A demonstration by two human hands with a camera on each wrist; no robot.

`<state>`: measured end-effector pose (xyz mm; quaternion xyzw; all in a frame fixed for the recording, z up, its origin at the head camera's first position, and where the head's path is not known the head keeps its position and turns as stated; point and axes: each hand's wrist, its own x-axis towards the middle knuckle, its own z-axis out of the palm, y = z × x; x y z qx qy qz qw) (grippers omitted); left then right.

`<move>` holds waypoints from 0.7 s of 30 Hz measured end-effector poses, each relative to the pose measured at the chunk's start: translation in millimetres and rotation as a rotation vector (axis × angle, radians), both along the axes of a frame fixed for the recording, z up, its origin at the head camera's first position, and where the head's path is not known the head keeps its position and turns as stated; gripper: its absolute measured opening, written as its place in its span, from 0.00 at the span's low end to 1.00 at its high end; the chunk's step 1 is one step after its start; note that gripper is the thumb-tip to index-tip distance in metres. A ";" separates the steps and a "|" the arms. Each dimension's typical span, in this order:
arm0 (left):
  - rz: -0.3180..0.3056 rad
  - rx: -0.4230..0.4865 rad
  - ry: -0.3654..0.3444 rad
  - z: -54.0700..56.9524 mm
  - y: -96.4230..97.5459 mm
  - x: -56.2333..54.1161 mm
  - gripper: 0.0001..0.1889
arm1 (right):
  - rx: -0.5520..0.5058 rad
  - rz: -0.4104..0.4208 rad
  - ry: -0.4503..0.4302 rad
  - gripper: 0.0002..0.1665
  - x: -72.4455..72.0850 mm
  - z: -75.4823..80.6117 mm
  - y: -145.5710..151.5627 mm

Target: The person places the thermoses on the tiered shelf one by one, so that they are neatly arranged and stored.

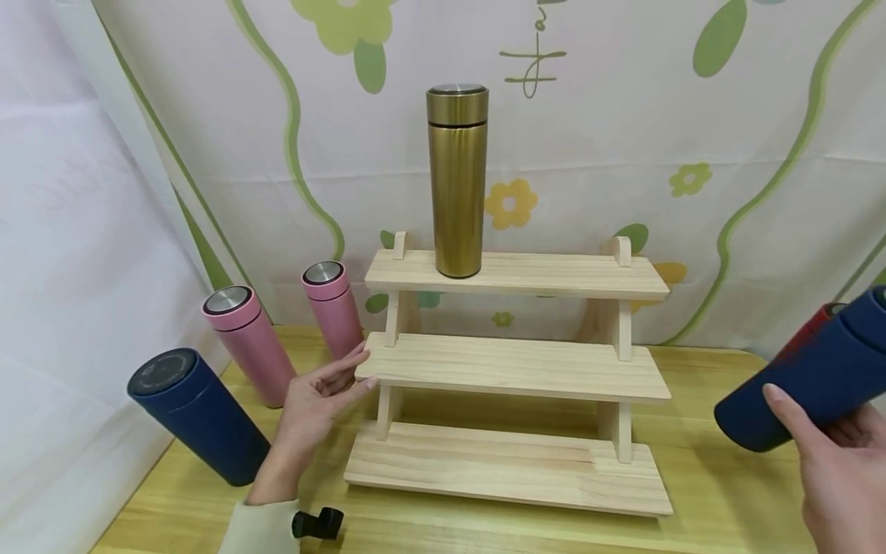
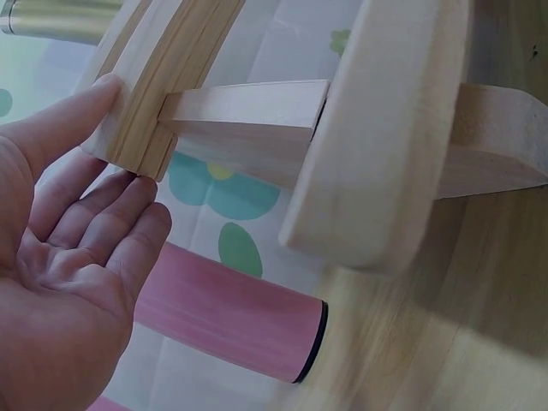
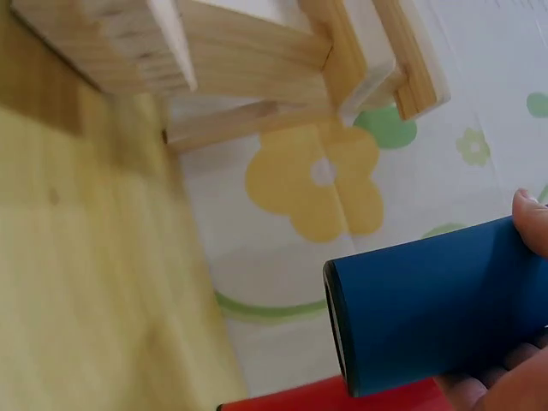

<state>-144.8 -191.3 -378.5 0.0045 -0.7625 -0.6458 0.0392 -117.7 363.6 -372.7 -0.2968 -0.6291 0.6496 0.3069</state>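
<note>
A three-tier wooden display stand (image 1: pixel 512 369) stands mid-table, and a gold thermos (image 1: pixel 457 192) is upright on its top tier. My left hand (image 1: pixel 308 412) pinches the left end of the middle tier; in the left wrist view the thumb lies on one face and the fingers (image 2: pixel 128 227) on the other. To the right of the stand, my right hand (image 1: pixel 847 469) grips a dark blue thermos (image 1: pixel 806 392), tilted and raised over the table. Its flat base faces the stand in the right wrist view. Behind it, a red thermos (image 1: pixel 811 335) is mostly hidden.
Left of the stand are two pink thermoses (image 1: pixel 258 354) and another dark blue thermos (image 1: pixel 208 419), all upright on the wooden table (image 1: pixel 415 531). The pink one nearest the stand is close to my left fingertips in the head view. A flower-patterned cloth (image 1: pixel 588 138) hangs behind.
</note>
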 end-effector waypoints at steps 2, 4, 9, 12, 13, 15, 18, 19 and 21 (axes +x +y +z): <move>-0.003 0.001 -0.003 0.0 0.3 0.3 0.29 | 0.021 0.006 0.013 0.34 -1.9 4.6 -3.1; -0.004 0.003 -0.003 0.0 0.5 0.4 0.29 | 0.033 0.015 0.033 0.34 -3.6 9.6 -6.2; -0.004 0.001 -0.004 0.5 0.6 0.2 0.29 | 0.017 0.063 0.067 0.34 -5.8 22.3 -12.9; -0.004 -0.003 -0.006 1.0 0.5 0.3 0.29 | 0.034 0.088 0.069 0.37 -6.7 29.5 -17.0; -0.004 -0.002 -0.007 0.8 0.6 0.2 0.29 | 0.044 0.093 0.068 0.38 -7.0 32.1 -18.4; -0.005 -0.001 -0.007 0.6 0.6 0.1 0.29 | 0.070 0.102 0.069 0.38 -8.1 37.2 -21.6; -0.005 0.004 -0.004 -0.1 0.6 0.0 0.29 | 0.116 0.116 0.034 0.40 -8.5 44.3 -26.5; -0.006 0.006 -0.002 -0.2 0.5 0.0 0.29 | 0.126 0.120 0.020 0.41 -8.5 46.9 -28.3; -0.008 0.007 0.002 -0.5 0.2 0.0 0.29 | 0.138 0.126 -0.010 0.42 -8.3 51.7 -32.1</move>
